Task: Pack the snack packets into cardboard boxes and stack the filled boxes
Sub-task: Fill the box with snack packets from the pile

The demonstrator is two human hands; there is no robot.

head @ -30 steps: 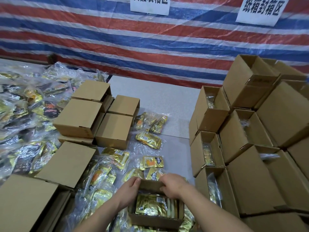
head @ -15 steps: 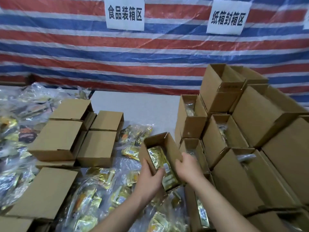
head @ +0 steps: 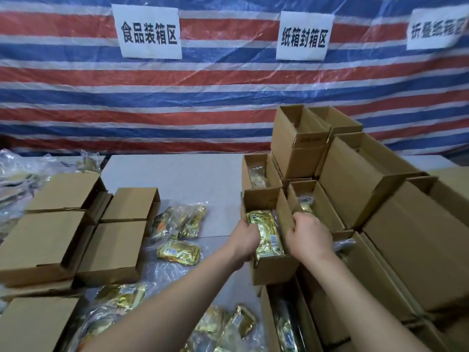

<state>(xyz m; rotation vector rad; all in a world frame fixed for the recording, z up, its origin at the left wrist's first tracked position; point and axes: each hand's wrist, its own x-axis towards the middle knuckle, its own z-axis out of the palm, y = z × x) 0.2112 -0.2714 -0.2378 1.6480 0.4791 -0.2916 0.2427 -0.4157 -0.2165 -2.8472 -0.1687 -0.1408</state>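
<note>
On stack | filled box (head: 272, 265) gripped between left hand (head: 245, 238), right hand (head: 308, 238)

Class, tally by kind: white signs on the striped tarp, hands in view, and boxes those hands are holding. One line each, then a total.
White signs: 3
Hands, left hand and right hand: 2
Held box: 1
Total: 6

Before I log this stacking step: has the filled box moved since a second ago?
Yes. The filled box, gripped by both hands, went up and right from the loose packets onto the box stack.
</note>
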